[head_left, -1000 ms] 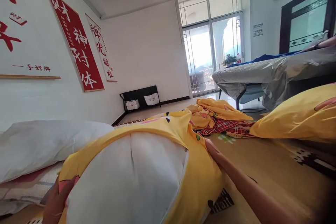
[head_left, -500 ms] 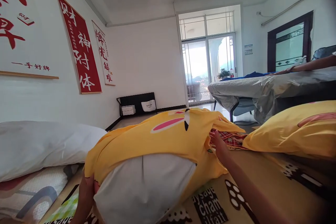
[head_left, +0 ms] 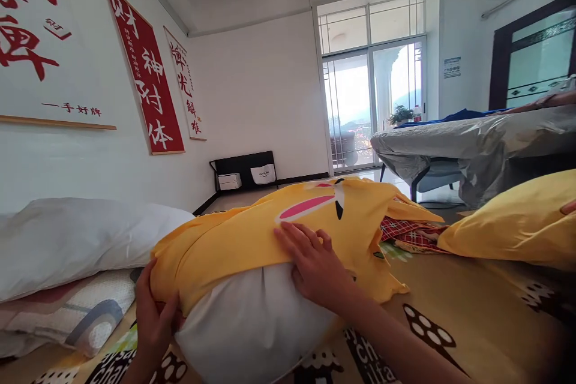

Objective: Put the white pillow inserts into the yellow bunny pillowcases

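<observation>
A white pillow (head_left: pixel 252 324) lies in front of me, partly covered by a yellow pillowcase (head_left: pixel 225 252) with a pink and white print. The pillow's near side bulges out bare below the cloth's edge. At the left end, my left hand (head_left: pixel 155 318) grips the pillowcase between thumb and fingers. My right hand (head_left: pixel 317 264) rests on the middle of the pillowcase, fingers stretched over the cloth near its edge and thumb lower, by the white pillow. The pillowcase's right end lies loose and flattened.
Another white pillow (head_left: pixel 90 240) lies at left on a patterned cushion (head_left: pixel 90 318). A second yellow pillow (head_left: pixel 517 222) is at right, beside red plaid cloth (head_left: pixel 407 233). Beneath is a brown printed sheet (head_left: pixel 477 306). A plastic-covered table (head_left: pixel 427 141) stands beyond, with another person's arm (head_left: pixel 551 102) over it.
My right hand has moved left from the pillowcase's right end onto its middle. My left hand stays at the left end, now more visible. The view has shifted slightly right-to-left.
</observation>
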`<state>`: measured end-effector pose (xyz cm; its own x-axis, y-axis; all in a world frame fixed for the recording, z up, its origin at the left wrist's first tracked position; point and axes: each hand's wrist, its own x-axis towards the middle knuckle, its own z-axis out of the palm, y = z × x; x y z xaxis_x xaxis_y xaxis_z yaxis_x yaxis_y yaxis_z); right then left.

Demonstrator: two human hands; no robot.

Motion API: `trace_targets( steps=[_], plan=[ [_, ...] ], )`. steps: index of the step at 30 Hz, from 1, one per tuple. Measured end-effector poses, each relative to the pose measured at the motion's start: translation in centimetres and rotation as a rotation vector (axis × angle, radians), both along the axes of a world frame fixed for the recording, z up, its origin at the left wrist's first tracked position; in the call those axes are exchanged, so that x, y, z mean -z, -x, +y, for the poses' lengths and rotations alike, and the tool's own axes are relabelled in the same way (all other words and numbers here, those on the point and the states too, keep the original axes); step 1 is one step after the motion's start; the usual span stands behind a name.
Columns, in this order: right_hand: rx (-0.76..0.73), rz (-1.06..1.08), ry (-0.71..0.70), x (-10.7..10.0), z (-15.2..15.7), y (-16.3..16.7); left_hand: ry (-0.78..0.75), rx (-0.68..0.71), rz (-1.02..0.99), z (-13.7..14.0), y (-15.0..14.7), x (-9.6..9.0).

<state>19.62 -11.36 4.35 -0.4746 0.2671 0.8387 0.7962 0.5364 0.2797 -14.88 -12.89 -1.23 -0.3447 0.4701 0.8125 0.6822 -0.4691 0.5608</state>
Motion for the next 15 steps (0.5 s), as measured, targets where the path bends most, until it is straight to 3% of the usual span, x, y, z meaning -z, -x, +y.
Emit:
trace_targets(
  steps=[4, 6, 8, 11, 15],
  plan=[
    [0.256, 0.132, -0.182, 0.1, 2.2, -1.7, -0.069, -0.089, 0.213, -1.1, -0.7, -1.0],
    [0.294, 0.156, -0.208, -0.2, 3.0, -2.8, -0.124, -0.144, 0.353, -1.8, -2.0, -1.1],
    [0.249, 0.145, -0.242, -0.7, 3.0, -3.2, -0.235, -0.133, 0.540, -2.8, -4.4, -0.6],
    [0.152, 0.127, -0.335, -1.2, 2.0, -2.2, -0.353, 0.031, 0.901, -4.2, -8.9, 0.4],
    [0.037, 0.059, -0.416, -1.9, 0.6, -0.4, -0.235, 0.014, 1.101, -4.1, -13.9, 0.1]
  ],
)
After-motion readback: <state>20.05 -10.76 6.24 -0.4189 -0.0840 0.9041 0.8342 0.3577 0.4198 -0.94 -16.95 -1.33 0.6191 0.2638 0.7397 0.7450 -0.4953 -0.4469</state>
